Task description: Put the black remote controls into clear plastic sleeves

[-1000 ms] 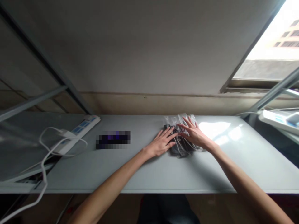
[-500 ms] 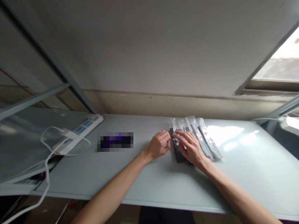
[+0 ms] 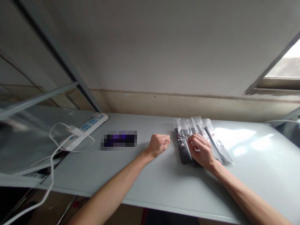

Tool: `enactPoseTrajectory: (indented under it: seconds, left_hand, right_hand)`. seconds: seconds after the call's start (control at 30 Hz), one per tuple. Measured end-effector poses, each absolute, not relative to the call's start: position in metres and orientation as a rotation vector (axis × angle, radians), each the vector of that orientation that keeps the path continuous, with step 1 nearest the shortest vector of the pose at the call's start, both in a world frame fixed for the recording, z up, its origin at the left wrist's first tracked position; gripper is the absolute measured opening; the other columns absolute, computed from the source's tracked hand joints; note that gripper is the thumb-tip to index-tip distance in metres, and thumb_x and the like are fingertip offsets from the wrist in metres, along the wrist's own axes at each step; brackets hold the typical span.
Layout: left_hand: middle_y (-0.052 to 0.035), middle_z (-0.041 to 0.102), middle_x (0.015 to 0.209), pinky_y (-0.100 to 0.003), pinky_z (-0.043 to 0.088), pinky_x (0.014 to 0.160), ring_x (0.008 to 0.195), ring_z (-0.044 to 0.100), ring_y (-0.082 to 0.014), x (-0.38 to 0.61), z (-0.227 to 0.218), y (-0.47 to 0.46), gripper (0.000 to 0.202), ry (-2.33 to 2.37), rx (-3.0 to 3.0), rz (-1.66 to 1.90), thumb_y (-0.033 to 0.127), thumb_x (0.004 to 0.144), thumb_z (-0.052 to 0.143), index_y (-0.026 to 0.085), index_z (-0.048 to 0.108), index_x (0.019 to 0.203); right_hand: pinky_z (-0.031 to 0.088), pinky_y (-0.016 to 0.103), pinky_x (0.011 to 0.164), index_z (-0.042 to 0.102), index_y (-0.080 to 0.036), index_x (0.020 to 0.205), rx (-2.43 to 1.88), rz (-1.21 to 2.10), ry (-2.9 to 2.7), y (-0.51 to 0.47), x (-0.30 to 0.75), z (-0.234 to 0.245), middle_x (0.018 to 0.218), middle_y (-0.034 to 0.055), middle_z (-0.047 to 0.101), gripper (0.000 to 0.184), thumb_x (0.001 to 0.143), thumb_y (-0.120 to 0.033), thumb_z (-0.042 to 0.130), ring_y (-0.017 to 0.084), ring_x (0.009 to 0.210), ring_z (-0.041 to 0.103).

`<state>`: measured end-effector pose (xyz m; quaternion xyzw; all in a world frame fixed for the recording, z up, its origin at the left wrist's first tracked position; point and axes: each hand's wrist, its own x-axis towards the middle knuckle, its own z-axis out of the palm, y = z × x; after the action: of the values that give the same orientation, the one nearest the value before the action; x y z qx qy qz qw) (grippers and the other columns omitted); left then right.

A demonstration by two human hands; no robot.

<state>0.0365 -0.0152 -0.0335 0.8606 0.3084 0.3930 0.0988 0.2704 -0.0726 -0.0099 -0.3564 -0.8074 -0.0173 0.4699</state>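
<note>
Head view: the left hand (image 3: 159, 145) is curled into a fist, fingers pressed together, just beside the remotes (image 3: 181, 150) but apart from them; whether anything is inside the fist, I cannot tell. The remotes lie side by side on the grey desk (image 3: 150, 184), at 3 o'clock from that hand, black, in clear bags (image 3: 196, 121) whose loose ends point to about 12 o'clock. The right hand (image 3: 200, 150) is over the middle of the row, its fingers bent inward; I cannot tell whether they touch or pinch a bag. White buttons show on the leftmost remote.

At 9 o'clock from the left hand lies a dark thing (image 3: 119, 140), pixelated beyond recognition. Past it, towards 10 o'clock, is a white power strip (image 3: 86, 126) with a white cable (image 3: 52, 168) running off between 7 and 8 o'clock. Bright light falls on the desk at 3 o'clock from the remotes, and the window (image 3: 287, 67) is at 2 o'clock.
</note>
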Motion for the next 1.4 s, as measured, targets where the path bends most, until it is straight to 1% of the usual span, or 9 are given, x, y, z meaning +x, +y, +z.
enactPoseTrajectory:
  seconds: [0.2,0.5,0.87,0.97,1.03,1.1,1.17,1.3,1.4]
  left_hand:
    - [0.0064,0.037,0.053,-0.028,0.021,0.055,0.049,0.028,-0.0097,0.036,-0.039,-0.015,0.051,0.831,2.647,1.089,0.026,0.11,0.044,0.019,0.043,0.059]
    - [0.0042,0.048,0.053,-0.027,0.025,0.055,0.047,0.037,-0.0104,0.033,-0.041,-0.014,0.046,0.828,2.747,0.931,0.023,0.11,0.042,0.018,0.056,0.066]
    - [0.0017,0.056,0.054,-0.031,0.029,0.053,0.047,0.047,-0.0122,0.029,-0.04,-0.01,0.047,0.761,3.044,0.905,0.017,0.11,0.04,0.018,0.062,0.068]
    - [-0.0022,0.069,0.068,-0.031,0.04,0.062,0.063,0.061,-0.0152,0.028,-0.032,-0.004,0.041,0.808,3.098,0.899,0.015,0.108,0.044,0.018,0.064,0.072]
    - [-0.0076,0.079,0.096,-0.034,0.049,0.081,0.093,0.07,-0.0194,0.029,-0.026,-0.001,0.033,0.8,3.091,0.888,0.013,0.105,0.048,0.017,0.066,0.078]
    - [-0.0104,0.076,0.127,-0.039,0.048,0.099,0.121,0.066,-0.0228,0.029,-0.022,0.0,0.028,0.683,3.092,0.853,0.009,0.103,0.05,0.017,0.067,0.081]
    - [-0.0105,0.072,0.138,-0.042,0.046,0.105,0.131,0.061,-0.0241,0.029,-0.021,0.001,0.028,0.609,3.082,0.841,0.007,0.101,0.05,0.017,0.067,0.082]
    - [-0.0099,0.079,0.109,-0.039,0.048,0.095,0.106,0.069,-0.0216,0.027,-0.029,0.003,0.028,0.656,3.038,0.838,0.0,0.095,0.046,0.017,0.068,0.086]
    - [-0.0053,0.07,0.077,-0.034,0.045,0.078,0.076,0.063,-0.0191,0.025,-0.037,0.005,0.027,0.719,3.068,0.756,-0.002,0.086,0.047,0.018,0.06,0.073]
  right_hand:
    - [0.034,0.03,0.059,0.043,-0.024,0.068,-0.874,-0.007,-2.029,-0.074,0.273,-0.013,0.062,-0.0011,0.049,0.035,0.088,0.004,0.052,0.016,0.062,0.045]
    - [0.015,0.031,0.052,0.017,-0.025,0.07,-0.842,0.072,-1.916,-0.074,0.276,-0.024,0.06,-0.0067,0.019,0.042,0.065,0.006,0.045,0.01,0.051,0.02]
    - [0.018,0.03,0.048,0.017,-0.025,0.067,-1.125,0.35,-1.768,-0.072,0.278,-0.027,0.056,-0.0061,0.018,0.036,0.085,-0.01,0.044,0.011,0.047,0.019]
    - [0.018,0.03,0.048,0.017,-0.025,0.066,-1.119,0.384,-1.816,-0.071,0.275,-0.027,0.056,-0.006,0.018,0.035,0.083,-0.011,0.044,0.011,0.047,0.018]
    - [0.018,0.03,0.049,0.017,-0.025,0.066,-1.12,0.375,-1.872,-0.072,0.272,-0.027,0.056,-0.0063,0.017,0.034,0.079,-0.01,0.045,0.011,0.048,0.017]
    - [0.017,0.031,0.05,0.018,-0.025,0.066,-1.126,0.337,-1.914,-0.074,0.268,-0.029,0.055,-0.0068,0.016,0.033,0.074,-0.009,0.045,0.011,0.048,0.016]
    - [0.017,0.031,0.051,0.018,-0.026,0.066,-1.122,0.311,-1.955,-0.076,0.265,-0.031,0.055,-0.0073,0.015,0.032,0.068,-0.008,0.045,0.011,0.048,0.015]
    - [0.016,0.031,0.051,0.016,-0.026,0.068,-1.079,0.332,-2.003,-0.078,0.262,-0.034,0.057,-0.0074,0.012,0.034,0.063,-0.007,0.044,0.012,0.05,0.014]
    - [0.015,0.031,0.051,0.015,-0.026,0.069,-1.064,0.307,-1.981,-0.077,0.263,-0.032,0.059,-0.0071,0.011,0.035,0.066,-0.005,0.044,0.011,0.049,0.015]
